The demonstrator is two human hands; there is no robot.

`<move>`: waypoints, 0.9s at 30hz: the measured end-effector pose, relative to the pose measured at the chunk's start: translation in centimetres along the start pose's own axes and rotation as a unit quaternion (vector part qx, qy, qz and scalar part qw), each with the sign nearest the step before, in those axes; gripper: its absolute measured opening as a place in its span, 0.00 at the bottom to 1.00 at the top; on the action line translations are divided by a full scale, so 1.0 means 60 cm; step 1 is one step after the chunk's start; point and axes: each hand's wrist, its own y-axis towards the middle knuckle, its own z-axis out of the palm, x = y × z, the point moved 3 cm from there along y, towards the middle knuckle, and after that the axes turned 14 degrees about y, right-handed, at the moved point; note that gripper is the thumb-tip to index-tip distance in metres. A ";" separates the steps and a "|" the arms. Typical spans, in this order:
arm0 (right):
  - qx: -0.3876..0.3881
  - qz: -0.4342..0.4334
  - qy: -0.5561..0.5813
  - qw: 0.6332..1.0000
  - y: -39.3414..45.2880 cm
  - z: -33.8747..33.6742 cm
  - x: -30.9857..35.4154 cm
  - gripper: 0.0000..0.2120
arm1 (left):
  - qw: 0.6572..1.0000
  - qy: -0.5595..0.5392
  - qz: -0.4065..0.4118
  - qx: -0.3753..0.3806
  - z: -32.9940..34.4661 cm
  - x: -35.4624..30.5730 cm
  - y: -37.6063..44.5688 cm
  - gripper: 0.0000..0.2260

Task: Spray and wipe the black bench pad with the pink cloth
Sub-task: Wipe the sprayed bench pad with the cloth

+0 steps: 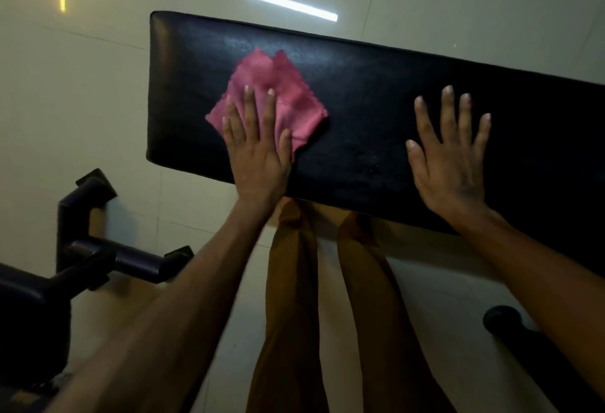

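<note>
— Two hands lie flat on the black bench pad (376, 101)?
— Yes. Left hand (258, 153) presses the pink cloth (271, 101) near the pad's left end, fingers straight; right hand (451, 163) rests spread, well apart.
— And the pad's right end?
— Cut off; the dim wet-looking patch may be spray.

The black padded worktop (376, 91) runs slantwise above the pale tiled floor (82, 85), its surface faintly glossy. On it lies a pink cloth (288, 98) — crumpled and partly unfolded — under the fingers of the left hand (257, 150), which presses flat on it. To the right of that hand, well apart from the cloth, the right hand (450, 163) rests flat on bare pad, fingers spread.
</note>
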 end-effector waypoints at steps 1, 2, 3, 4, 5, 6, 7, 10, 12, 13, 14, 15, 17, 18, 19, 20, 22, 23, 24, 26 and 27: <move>0.002 0.001 0.000 1.000 -0.001 -0.002 0.000 0.29 | 0.999 -0.022 -0.045 0.006 -0.002 -0.025 -0.008 0.27; 0.005 0.002 0.001 1.000 -0.001 -0.004 0.000 0.29 | 0.997 -0.038 -0.070 0.014 -0.002 -0.052 -0.019 0.27; 0.008 0.002 0.004 1.000 -0.001 -0.006 0.002 0.29 | 0.997 -0.043 -0.060 0.022 -0.001 -0.080 -0.030 0.27; 0.012 0.002 0.009 1.000 0.000 -0.009 0.004 0.29 | 0.999 -0.038 -0.012 0.028 0.000 -0.109 -0.045 0.27; 0.016 0.003 0.016 1.000 0.000 -0.011 0.005 0.29 | 0.997 -0.028 0.071 0.032 0.003 -0.135 -0.061 0.27; 0.019 0.006 0.025 0.999 -0.001 -0.013 0.003 0.28 | 0.984 -0.015 0.172 0.034 0.006 -0.157 -0.081 0.27; 0.020 0.010 0.036 0.999 -0.001 -0.017 0.002 0.28 | 0.964 -0.001 0.263 0.029 0.009 -0.169 -0.099 0.27; 0.024 0.022 0.098 0.995 0.002 -0.033 0.004 0.28 | 0.933 0.035 0.359 0.005 0.008 -0.169 -0.110 0.27; 0.007 0.030 0.145 0.989 0.001 -0.043 0.007 0.28 | 0.932 0.040 0.360 0.008 0.001 -0.165 -0.104 0.28; -0.004 0.033 0.155 0.987 -0.002 -0.047 0.009 0.27 | 0.931 0.037 0.364 0.012 -0.002 -0.162 -0.102 0.29; -0.017 0.032 0.160 0.986 -0.006 -0.049 0.012 0.27 | 0.927 0.031 0.373 0.015 -0.006 -0.157 -0.100 0.29; -0.031 0.024 0.158 0.987 -0.012 -0.051 0.017 0.27 | 0.923 0.023 0.385 0.017 -0.011 -0.148 -0.096 0.29; -0.048 -0.017 0.125 0.991 -0.029 -0.044 0.040 0.28 | 0.915 0.011 0.403 0.017 -0.022 -0.117 -0.081 0.29; -0.043 -0.048 0.101 0.993 -0.040 -0.031 0.056 0.29 | 0.916 0.010 0.401 0.011 -0.026 -0.096 -0.070 0.28; -0.025 -0.078 0.074 0.994 -0.051 -0.013 0.073 0.31 | 0.922 0.012 0.387 0.002 -0.027 -0.073 -0.055 0.28; 0.003 -0.099 0.049 0.994 -0.059 0.007 0.089 0.33 | 0.932 0.014 0.361 -0.006 -0.027 -0.050 -0.037 0.27; 0.053 -0.099 0.011 0.994 -0.071 0.050 0.111 0.39 | 0.957 0.007 0.291 -0.009 -0.023 -0.005 -0.002 0.26; 0.057 -0.082 -0.002 0.995 -0.076 0.068 0.118 0.41 | 0.966 0.001 0.257 -0.008 -0.020 0.013 0.014 0.26; 0.045 -0.061 -0.014 0.997 -0.078 0.081 0.125 0.43 | 0.974 -0.004 0.228 -0.007 -0.018 0.023 0.027 0.27; 0.008 -0.009 -0.038 0.999 -0.076 0.102 0.153 0.46 | 0.981 -0.005 0.196 -0.010 -0.013 0.025 0.042 0.27; -0.005 0.014 -0.040 0.999 -0.075 0.112 0.172 0.47 | 0.982 -0.008 0.190 -0.013 -0.011 0.023 0.043 0.27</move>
